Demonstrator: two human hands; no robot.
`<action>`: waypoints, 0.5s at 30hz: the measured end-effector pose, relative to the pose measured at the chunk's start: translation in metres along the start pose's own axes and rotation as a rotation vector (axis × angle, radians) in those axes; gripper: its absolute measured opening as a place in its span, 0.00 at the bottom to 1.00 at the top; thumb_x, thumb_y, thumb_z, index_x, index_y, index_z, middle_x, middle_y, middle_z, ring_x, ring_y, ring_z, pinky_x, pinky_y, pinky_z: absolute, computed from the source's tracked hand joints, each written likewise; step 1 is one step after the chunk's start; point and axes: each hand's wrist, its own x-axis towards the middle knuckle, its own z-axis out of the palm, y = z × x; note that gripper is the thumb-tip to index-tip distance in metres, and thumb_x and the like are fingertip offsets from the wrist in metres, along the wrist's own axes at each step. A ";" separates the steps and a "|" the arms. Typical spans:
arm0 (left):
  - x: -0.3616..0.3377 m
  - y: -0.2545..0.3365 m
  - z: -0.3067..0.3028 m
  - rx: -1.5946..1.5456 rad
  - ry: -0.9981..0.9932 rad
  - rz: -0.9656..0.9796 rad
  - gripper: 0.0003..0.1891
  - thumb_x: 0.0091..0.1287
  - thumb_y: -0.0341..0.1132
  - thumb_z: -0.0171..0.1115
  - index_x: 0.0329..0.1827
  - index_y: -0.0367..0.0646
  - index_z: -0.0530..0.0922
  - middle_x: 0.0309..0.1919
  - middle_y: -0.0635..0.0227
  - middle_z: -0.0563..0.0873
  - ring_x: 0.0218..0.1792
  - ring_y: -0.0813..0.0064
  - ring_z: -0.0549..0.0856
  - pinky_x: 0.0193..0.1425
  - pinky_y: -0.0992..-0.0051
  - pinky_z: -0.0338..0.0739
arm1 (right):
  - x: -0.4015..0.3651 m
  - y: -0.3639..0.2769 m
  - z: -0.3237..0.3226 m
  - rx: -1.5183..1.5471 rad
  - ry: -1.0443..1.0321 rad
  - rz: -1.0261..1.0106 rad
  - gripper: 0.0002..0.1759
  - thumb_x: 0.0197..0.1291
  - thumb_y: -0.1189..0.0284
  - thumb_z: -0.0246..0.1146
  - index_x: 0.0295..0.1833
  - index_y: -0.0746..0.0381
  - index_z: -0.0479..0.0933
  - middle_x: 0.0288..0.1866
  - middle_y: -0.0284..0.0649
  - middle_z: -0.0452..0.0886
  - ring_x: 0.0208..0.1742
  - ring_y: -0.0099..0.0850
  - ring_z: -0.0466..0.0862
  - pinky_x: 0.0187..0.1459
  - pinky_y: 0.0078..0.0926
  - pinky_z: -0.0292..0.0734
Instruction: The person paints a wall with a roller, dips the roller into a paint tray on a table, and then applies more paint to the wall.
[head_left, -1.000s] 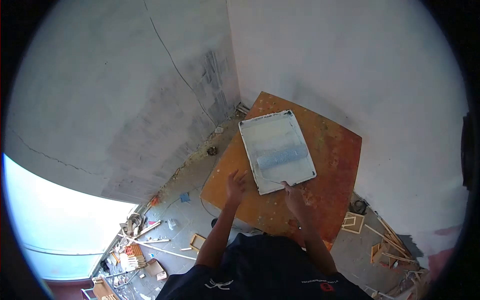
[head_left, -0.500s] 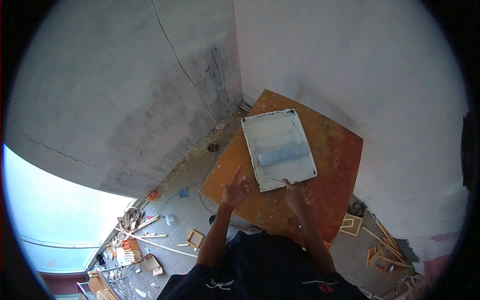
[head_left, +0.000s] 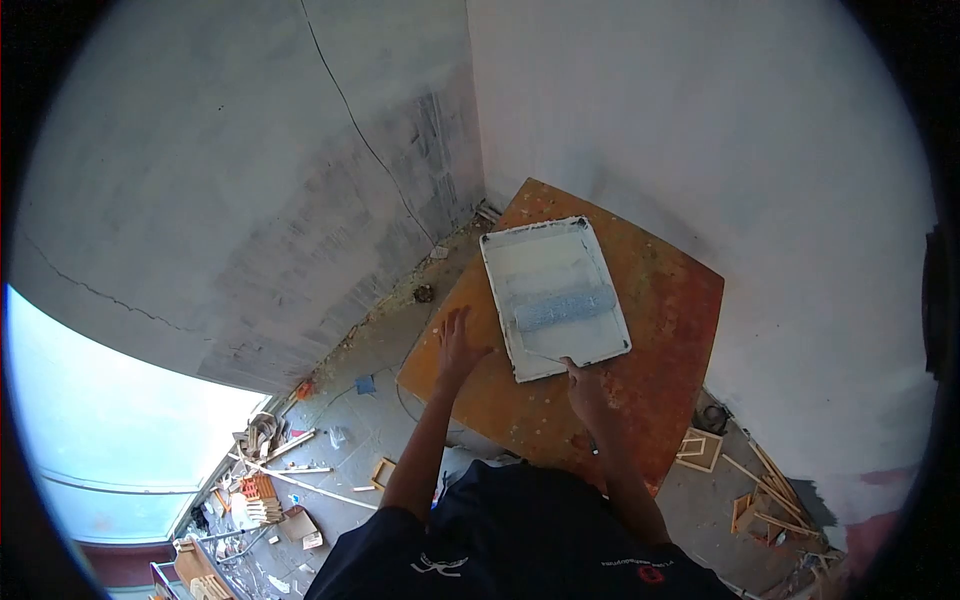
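A paint tray (head_left: 540, 256) with pale paint inside rests on a wooden table (head_left: 655, 300) stained orange and red. Across the tray lies a paint roller (head_left: 566, 308), its fluffy sleeve coated in pale bluish-white. My right hand (head_left: 586, 388) is closed around the roller's handle at the tray's near edge; the hand mostly hides the handle. To the left of the tray, my left hand (head_left: 458, 348) is open, fingers spread over the tabletop and thumb pointing toward the tray.
Two walls meet behind the table; the left wall (head_left: 330, 220) is cracked and patchy. Wood scraps and rubbish (head_left: 265, 500) litter the floor at lower left. Wooden frames (head_left: 700, 449) and sticks (head_left: 768, 490) lie by the right wall (head_left: 780, 200).
My left hand has moved forward and slightly left, its fingers now spread wider. The roller and my right hand stay nearly in place.
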 end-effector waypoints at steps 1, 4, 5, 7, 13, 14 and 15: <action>0.005 0.012 -0.010 0.149 0.002 0.093 0.49 0.37 0.47 0.76 0.67 0.59 0.58 0.61 0.60 0.62 0.64 0.60 0.62 0.65 0.47 0.54 | 0.000 0.001 0.001 -0.012 0.009 -0.020 0.23 0.61 0.77 0.47 0.62 0.54 0.68 0.25 0.55 0.74 0.25 0.40 0.76 0.28 0.35 0.68; 0.025 0.037 -0.029 0.461 -0.182 0.428 0.50 0.36 0.49 0.75 0.67 0.68 0.57 0.68 0.63 0.53 0.69 0.61 0.55 0.67 0.41 0.43 | -0.002 0.002 0.003 -0.020 0.009 0.004 0.23 0.61 0.77 0.47 0.62 0.53 0.68 0.26 0.55 0.74 0.26 0.40 0.77 0.28 0.35 0.69; 0.032 0.041 -0.031 0.541 -0.274 0.549 0.50 0.36 0.50 0.74 0.67 0.71 0.56 0.70 0.64 0.51 0.70 0.62 0.53 0.67 0.39 0.40 | -0.003 0.002 0.003 -0.018 0.005 0.026 0.23 0.61 0.76 0.47 0.62 0.53 0.68 0.26 0.55 0.74 0.26 0.40 0.77 0.29 0.35 0.69; 0.049 0.041 -0.021 0.539 -0.312 0.711 0.48 0.39 0.51 0.72 0.67 0.75 0.56 0.71 0.68 0.50 0.70 0.65 0.53 0.66 0.36 0.39 | -0.002 0.007 0.003 0.025 0.009 -0.004 0.23 0.61 0.76 0.47 0.62 0.53 0.68 0.26 0.55 0.75 0.27 0.41 0.77 0.29 0.37 0.69; 0.081 0.060 -0.025 0.635 -0.400 1.222 0.40 0.48 0.49 0.63 0.66 0.78 0.55 0.70 0.73 0.54 0.69 0.71 0.57 0.66 0.35 0.39 | -0.004 0.003 0.004 -0.023 0.008 0.007 0.23 0.60 0.78 0.46 0.60 0.54 0.69 0.27 0.55 0.74 0.29 0.44 0.78 0.31 0.39 0.70; 0.084 0.061 -0.026 0.634 -0.423 1.274 0.39 0.49 0.49 0.62 0.67 0.77 0.55 0.70 0.73 0.54 0.69 0.72 0.58 0.66 0.35 0.39 | -0.004 0.003 0.002 -0.009 -0.008 0.021 0.23 0.60 0.78 0.46 0.60 0.54 0.70 0.28 0.55 0.74 0.29 0.44 0.78 0.31 0.39 0.70; 0.085 0.060 -0.027 0.624 -0.361 1.289 0.39 0.49 0.49 0.62 0.66 0.77 0.56 0.70 0.72 0.55 0.69 0.71 0.58 0.66 0.35 0.39 | -0.005 0.003 0.001 -0.002 0.008 0.012 0.23 0.60 0.78 0.47 0.60 0.54 0.70 0.28 0.55 0.74 0.29 0.44 0.78 0.31 0.39 0.70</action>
